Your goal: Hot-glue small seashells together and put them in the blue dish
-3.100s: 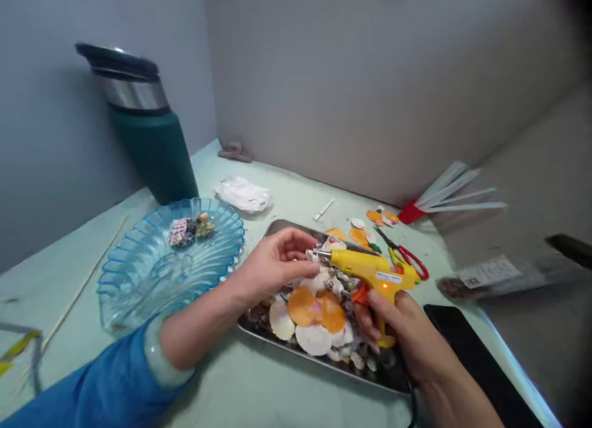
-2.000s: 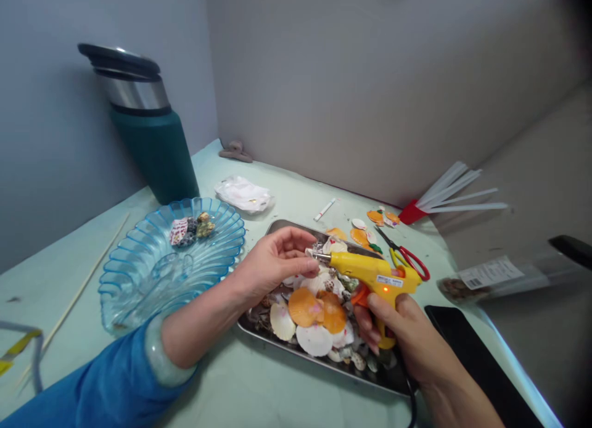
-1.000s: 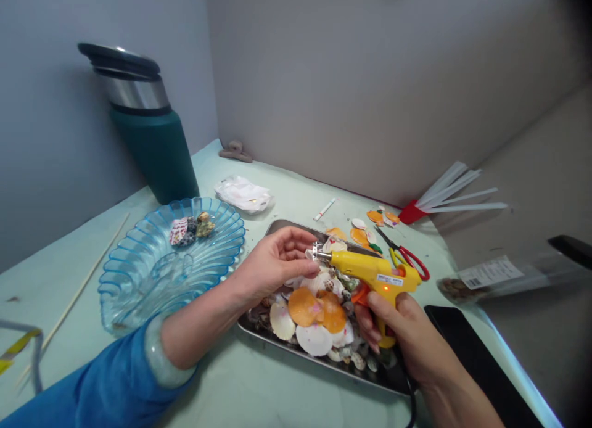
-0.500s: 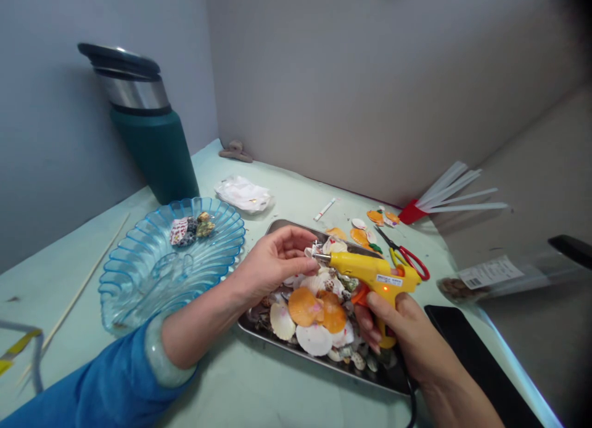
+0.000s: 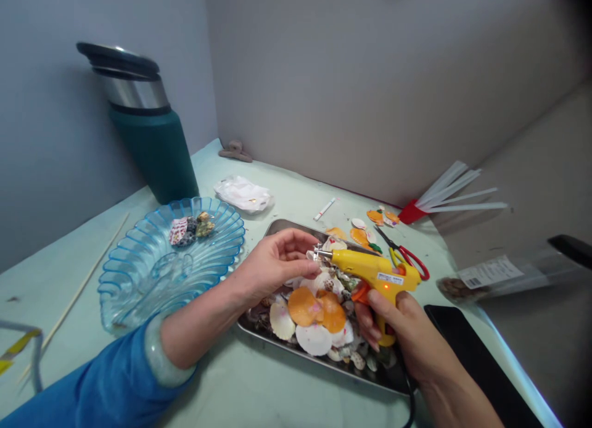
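My right hand is wrapped round a yellow hot glue gun, with fingers at its orange trigger and a small orange light glowing on its side. The gun's metal nozzle points left, close to the fingertips of my left hand. Those fingertips pinch a small whitish, shiny piece whose kind I cannot make out. Both hands are above a metal tray heaped with seashells. Orange scallop shells and a white shell lie on top of the heap.
On the left are a blue clear shell-shaped dish holding a few shells, a wooden stick and a green tumbler. Scissors, a red holder with glue sticks and a black flat object lie right. A white packet sits behind.
Both hands stay almost in place. The glue gun has shifted very slightly, its nozzle still by the piece in my left fingertips.
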The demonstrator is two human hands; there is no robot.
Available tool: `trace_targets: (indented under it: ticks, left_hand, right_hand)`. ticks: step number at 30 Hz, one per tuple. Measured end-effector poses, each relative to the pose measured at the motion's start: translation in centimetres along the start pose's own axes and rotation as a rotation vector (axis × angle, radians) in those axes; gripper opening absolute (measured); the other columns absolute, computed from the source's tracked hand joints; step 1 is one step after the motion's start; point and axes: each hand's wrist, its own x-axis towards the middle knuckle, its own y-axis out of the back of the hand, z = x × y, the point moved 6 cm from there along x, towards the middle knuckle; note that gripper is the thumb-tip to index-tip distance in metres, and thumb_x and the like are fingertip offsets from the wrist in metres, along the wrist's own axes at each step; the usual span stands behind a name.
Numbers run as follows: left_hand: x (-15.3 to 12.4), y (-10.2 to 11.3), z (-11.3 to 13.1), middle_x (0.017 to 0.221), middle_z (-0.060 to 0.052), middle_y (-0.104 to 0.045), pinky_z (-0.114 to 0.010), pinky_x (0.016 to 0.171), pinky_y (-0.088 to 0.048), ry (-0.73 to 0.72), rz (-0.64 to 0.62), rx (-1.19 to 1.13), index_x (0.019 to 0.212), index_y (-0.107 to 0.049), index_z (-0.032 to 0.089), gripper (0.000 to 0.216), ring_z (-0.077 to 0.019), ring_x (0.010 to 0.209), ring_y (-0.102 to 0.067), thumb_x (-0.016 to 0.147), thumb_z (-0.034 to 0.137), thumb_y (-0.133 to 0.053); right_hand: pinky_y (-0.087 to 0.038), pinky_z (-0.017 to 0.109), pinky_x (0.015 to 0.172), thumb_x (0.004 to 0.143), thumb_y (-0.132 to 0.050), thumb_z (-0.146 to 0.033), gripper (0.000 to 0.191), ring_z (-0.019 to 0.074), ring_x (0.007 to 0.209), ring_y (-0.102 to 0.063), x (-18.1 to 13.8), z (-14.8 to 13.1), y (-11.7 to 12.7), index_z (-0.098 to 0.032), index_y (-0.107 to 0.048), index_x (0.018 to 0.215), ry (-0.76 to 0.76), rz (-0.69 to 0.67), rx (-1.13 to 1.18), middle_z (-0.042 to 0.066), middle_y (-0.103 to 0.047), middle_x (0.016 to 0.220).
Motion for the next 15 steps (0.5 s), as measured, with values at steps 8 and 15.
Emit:
trace_targets:
  ticks: [8, 15]
  left_hand:
    - [0.15, 0.12, 0.3, 0.079, 0.0, -0.067, -0.029, 0.072, -0.052, -0.047, 0.017, -0.014, 0.097, -0.06, 0.016, 0.035, -0.0135, 0.069, -0.068, 0.067, 0.016, -0.078]
    - [0.14, 0.14, 0.15, 0.075, -0.001, -0.069, -0.027, 0.072, -0.052, -0.035, 0.002, 0.0, 0.096, -0.058, 0.015, 0.033, -0.0127, 0.069, -0.068, 0.069, 0.017, -0.077]
  right_hand:
    - [-0.035, 0.019, 0.038, 0.077, -0.067, -0.056, 0.047, 0.0069, 0.04, -0.041, -0.06, -0.04, -0.19, -0.016, -0.052, 0.058, -0.004, -0.038, 0.003, -0.004, -0.046, 0.046]
    - [-0.034, 0.017, 0.038, 0.08, -0.065, -0.054, 0.045, 0.0062, 0.04, -0.041, 0.0, 0.18, -0.06, -0.016, -0.052, 0.059, 0.006, -0.04, 0.027, -0.004, -0.046, 0.046]
